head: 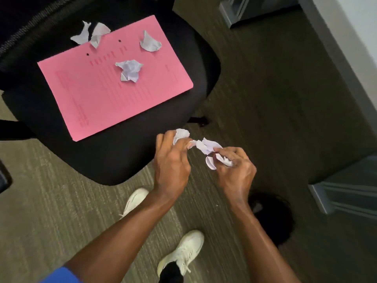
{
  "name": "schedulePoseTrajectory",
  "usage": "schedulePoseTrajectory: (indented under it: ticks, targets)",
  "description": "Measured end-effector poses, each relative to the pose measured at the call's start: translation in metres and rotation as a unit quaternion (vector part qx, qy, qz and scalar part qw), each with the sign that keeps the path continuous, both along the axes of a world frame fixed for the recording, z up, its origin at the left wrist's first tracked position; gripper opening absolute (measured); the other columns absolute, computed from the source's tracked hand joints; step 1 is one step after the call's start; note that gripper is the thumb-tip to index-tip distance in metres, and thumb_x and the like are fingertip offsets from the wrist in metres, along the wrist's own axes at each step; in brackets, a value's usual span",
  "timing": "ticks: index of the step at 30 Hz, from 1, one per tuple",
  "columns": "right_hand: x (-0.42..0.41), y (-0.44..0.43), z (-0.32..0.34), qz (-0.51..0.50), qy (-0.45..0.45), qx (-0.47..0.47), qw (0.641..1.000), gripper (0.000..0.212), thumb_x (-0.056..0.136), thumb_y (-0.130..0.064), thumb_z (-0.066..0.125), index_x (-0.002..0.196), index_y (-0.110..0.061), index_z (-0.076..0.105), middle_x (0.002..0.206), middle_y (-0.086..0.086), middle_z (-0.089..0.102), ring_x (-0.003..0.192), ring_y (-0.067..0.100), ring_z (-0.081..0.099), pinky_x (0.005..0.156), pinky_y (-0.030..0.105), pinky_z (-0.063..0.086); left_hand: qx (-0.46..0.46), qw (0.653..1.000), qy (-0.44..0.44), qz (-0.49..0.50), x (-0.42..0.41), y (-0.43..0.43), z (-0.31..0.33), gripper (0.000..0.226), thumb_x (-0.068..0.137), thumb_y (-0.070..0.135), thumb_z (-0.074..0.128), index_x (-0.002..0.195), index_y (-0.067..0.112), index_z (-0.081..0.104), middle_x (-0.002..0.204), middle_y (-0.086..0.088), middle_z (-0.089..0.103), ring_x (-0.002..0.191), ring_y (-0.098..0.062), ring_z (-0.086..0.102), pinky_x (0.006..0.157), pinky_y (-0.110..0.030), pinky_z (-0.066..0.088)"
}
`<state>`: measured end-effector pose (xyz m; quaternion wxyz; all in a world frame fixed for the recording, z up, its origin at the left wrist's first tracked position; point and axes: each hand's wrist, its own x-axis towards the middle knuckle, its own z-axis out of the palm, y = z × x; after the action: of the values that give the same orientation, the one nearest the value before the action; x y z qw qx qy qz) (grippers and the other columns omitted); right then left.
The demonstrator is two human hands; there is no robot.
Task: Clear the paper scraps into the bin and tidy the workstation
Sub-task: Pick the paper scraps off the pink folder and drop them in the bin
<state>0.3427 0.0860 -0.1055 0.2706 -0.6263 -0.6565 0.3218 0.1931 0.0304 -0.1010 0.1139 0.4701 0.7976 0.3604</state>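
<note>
A pink folder (106, 88) lies on the black chair seat (126, 152). On it rest a crumpled white scrap (129, 70) near the middle and another scrap (150, 42) at its far edge. Two more scraps (90, 34) sit at the folder's far left corner, partly on the seat. In front of the chair, my left hand (171, 160) is closed on a white scrap (180, 134). My right hand (236, 170) grips crumpled paper scraps (208, 149) that reach across to my left fingertips.
A dark round shape, possibly a bin (273, 219), sits on the carpet under my right forearm. Grey furniture legs (326, 199) stand at the right and another frame (230, 11) at the top. My white shoes (183, 252) are on the carpet below.
</note>
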Motion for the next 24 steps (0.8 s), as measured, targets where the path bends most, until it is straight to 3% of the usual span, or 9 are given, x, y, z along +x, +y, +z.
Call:
schedulePoseTrajectory:
  ticks: [3, 7, 9, 11, 14, 16, 19, 21, 24]
  targets:
    - [0.05, -0.022, -0.014, -0.061, -0.017, -0.037, 0.997, 0.026, 0.077, -0.008, 0.088, 0.099, -0.022, 0.086, 0.093, -0.01, 0.072, 0.082, -0.011, 0.064, 0.073, 0.004, 0.043, -0.004, 0.997, -0.014, -0.07, 0.042, -0.008, -0.02, 0.017, 0.1, 0.004, 0.066, 0.104, 0.014, 0.079, 0.11, -0.006, 0.066, 0.097, -0.027, 0.055, 0.084, -0.039, 0.049]
    - [0.114, -0.049, -0.03, -0.137, -0.035, -0.088, 0.986, 0.02, 0.081, -0.015, 0.085, 0.099, -0.024, 0.086, 0.091, -0.003, 0.081, 0.078, 0.008, 0.07, 0.079, 0.028, 0.054, -0.026, 0.99, -0.033, -0.133, 0.105, -0.018, -0.044, 0.017, 0.099, 0.003, 0.066, 0.103, 0.013, 0.079, 0.11, -0.006, 0.066, 0.098, -0.028, 0.057, 0.083, -0.039, 0.051]
    - [0.147, -0.061, -0.045, -0.179, -0.022, -0.123, 0.976, 0.014, 0.082, -0.029, 0.081, 0.093, -0.024, 0.086, 0.089, -0.002, 0.082, 0.077, 0.011, 0.073, 0.079, 0.034, 0.059, -0.029, 0.986, -0.041, -0.158, 0.137, -0.018, -0.054, 0.017, 0.098, 0.002, 0.066, 0.102, 0.012, 0.08, 0.107, -0.007, 0.067, 0.096, -0.029, 0.057, 0.082, -0.038, 0.05]
    - [0.177, -0.072, -0.061, -0.212, 0.0, -0.141, 0.967, 0.024, 0.077, -0.043, 0.075, 0.084, -0.022, 0.084, 0.087, -0.006, 0.082, 0.08, 0.01, 0.077, 0.08, 0.04, 0.062, -0.041, 0.981, -0.052, -0.183, 0.168, -0.018, -0.064, 0.017, 0.097, 0.003, 0.064, 0.102, 0.01, 0.079, 0.106, -0.007, 0.067, 0.095, -0.029, 0.057, 0.081, -0.038, 0.05]
    - [0.216, -0.082, -0.08, -0.275, -0.01, -0.166, 0.947, 0.001, 0.083, -0.027, 0.083, 0.083, -0.027, 0.082, 0.088, -0.006, 0.081, 0.085, 0.013, 0.077, 0.083, 0.033, 0.06, -0.08, 0.97, -0.056, -0.224, 0.218, -0.023, -0.08, 0.029, 0.088, 0.0, 0.055, 0.105, 0.007, 0.078, 0.108, -0.012, 0.068, 0.101, -0.029, 0.056, 0.089, -0.044, 0.053]
    - [0.243, -0.089, -0.093, -0.318, -0.043, -0.153, 0.935, 0.011, 0.084, -0.021, 0.085, 0.094, -0.019, 0.085, 0.095, 0.007, 0.082, 0.09, 0.022, 0.078, 0.08, 0.026, 0.053, -0.12, 0.955, -0.06, -0.263, 0.248, -0.026, -0.089, 0.035, 0.081, 0.001, 0.059, 0.11, 0.005, 0.078, 0.113, -0.017, 0.071, 0.107, -0.033, 0.063, 0.095, -0.043, 0.055]
    - [0.281, -0.105, -0.112, -0.353, -0.031, -0.153, 0.922, 0.015, 0.082, -0.024, 0.085, 0.094, -0.014, 0.085, 0.094, 0.013, 0.082, 0.088, 0.026, 0.078, 0.079, 0.034, 0.059, -0.15, 0.94, -0.027, -0.305, 0.29, -0.027, -0.108, 0.015, 0.085, 0.005, 0.061, 0.093, 0.007, 0.074, 0.097, -0.014, 0.072, 0.09, -0.027, 0.068, 0.08, -0.031, 0.055]
    - [0.303, -0.116, -0.125, -0.353, -0.024, -0.155, 0.922, 0.021, 0.081, -0.036, 0.078, 0.089, -0.018, 0.084, 0.088, 0.009, 0.082, 0.085, 0.025, 0.079, 0.078, 0.043, 0.063, -0.147, 0.94, -0.034, -0.305, 0.316, -0.027, -0.125, 0.026, 0.085, 0.016, 0.047, 0.079, 0.011, 0.072, 0.08, -0.009, 0.072, 0.078, -0.026, 0.069, 0.075, -0.031, 0.05]
    - [0.328, -0.12, -0.138, -0.366, -0.024, -0.154, 0.917, 0.022, 0.081, -0.03, 0.077, 0.083, -0.009, 0.083, 0.077, 0.007, 0.079, 0.076, 0.02, 0.075, 0.065, 0.036, 0.058, -0.203, 0.933, -0.114, -0.276, 0.34, -0.026, -0.132, 0.018, 0.083, 0.006, 0.064, 0.079, 0.009, 0.081, 0.083, -0.014, 0.078, 0.079, -0.033, 0.075, 0.075, -0.033, 0.05]
